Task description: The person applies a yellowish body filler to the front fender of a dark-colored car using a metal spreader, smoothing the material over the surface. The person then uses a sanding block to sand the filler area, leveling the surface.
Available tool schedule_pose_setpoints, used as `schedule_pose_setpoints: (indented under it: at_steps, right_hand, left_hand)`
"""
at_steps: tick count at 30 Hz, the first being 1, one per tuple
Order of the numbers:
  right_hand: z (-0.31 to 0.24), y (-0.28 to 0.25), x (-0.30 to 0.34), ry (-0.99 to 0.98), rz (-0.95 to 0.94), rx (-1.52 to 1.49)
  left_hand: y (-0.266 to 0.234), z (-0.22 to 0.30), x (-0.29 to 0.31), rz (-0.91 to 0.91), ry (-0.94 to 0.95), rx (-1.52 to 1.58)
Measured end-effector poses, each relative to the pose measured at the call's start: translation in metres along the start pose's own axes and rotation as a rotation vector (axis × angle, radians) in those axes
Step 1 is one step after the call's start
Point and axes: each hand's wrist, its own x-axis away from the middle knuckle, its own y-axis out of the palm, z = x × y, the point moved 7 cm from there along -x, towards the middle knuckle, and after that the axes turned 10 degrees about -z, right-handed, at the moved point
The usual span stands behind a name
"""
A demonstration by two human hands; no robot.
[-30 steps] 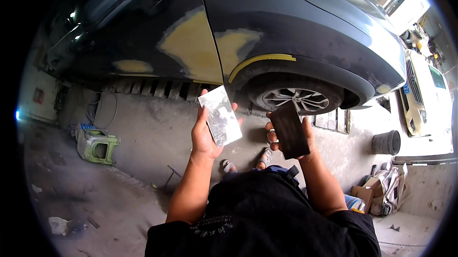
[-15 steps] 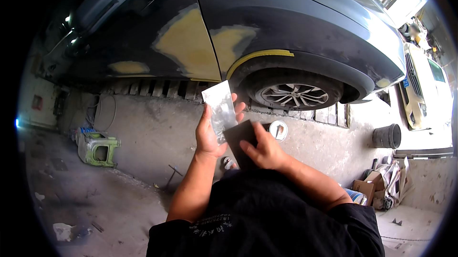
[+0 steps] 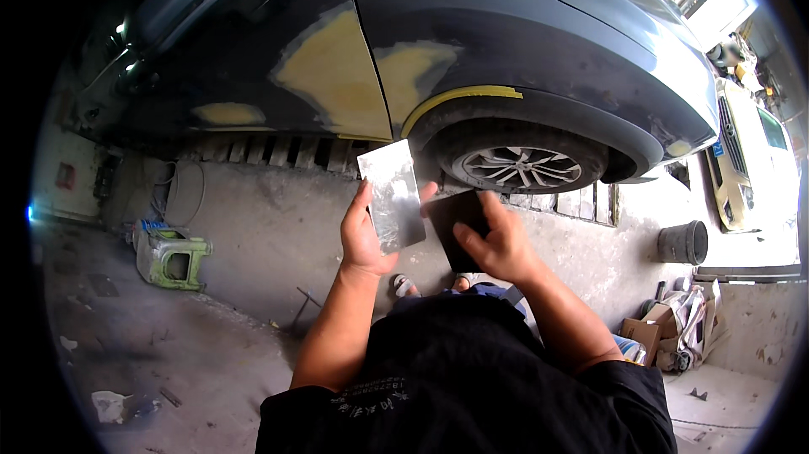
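My left hand (image 3: 363, 241) grips a flat, shiny silver rectangular plate (image 3: 390, 193), its thumb along one edge and fingertips showing past the other. Just to its right, my right hand (image 3: 503, 245) pinches a dark, thin rectangular sheet (image 3: 451, 226) between thumb and fingers. The sheet's near left corner is close to the plate's right edge. Ahead stands a dark grey car (image 3: 581, 58) with yellowish filler patches (image 3: 333, 66) on its door and fender. Yellow tape (image 3: 459, 98) runs along the wheel arch.
The car's front wheel (image 3: 522, 166) stands over a slatted grate (image 3: 590, 204). A green and grey stool-like stand (image 3: 173, 257) sits on the left floor. To the right are a dark bucket (image 3: 684, 241), cardboard boxes (image 3: 645, 338) and a second, light-coloured car (image 3: 742, 159).
My right hand has moved right and slightly up, taking the dark sheet away from the silver plate's lower end. It now covers the round can seen behind it before.
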Motion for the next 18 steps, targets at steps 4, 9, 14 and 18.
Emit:
schedule_pose_setpoints:
  at_steps: [4,9,14,18]
  right_hand:
    - [-0.007,0.025,0.001,0.034,-0.125,0.024]
    - [-0.006,0.024,0.002,-0.067,-0.061,-0.067]
    - [0.011,0.015,-0.006,-0.020,0.030,-0.061]
    - [0.009,-0.001,-0.010,0.134,0.102,-0.152]
  left_hand:
    - [0.006,-0.003,-0.001,0.005,-0.005,0.039]
    - [0.010,0.001,-0.007,0.004,0.028,-0.002]
    - [-0.001,-0.014,-0.003,0.102,-0.105,0.094]
    - [0.015,-0.019,0.012,0.001,-0.115,0.252]
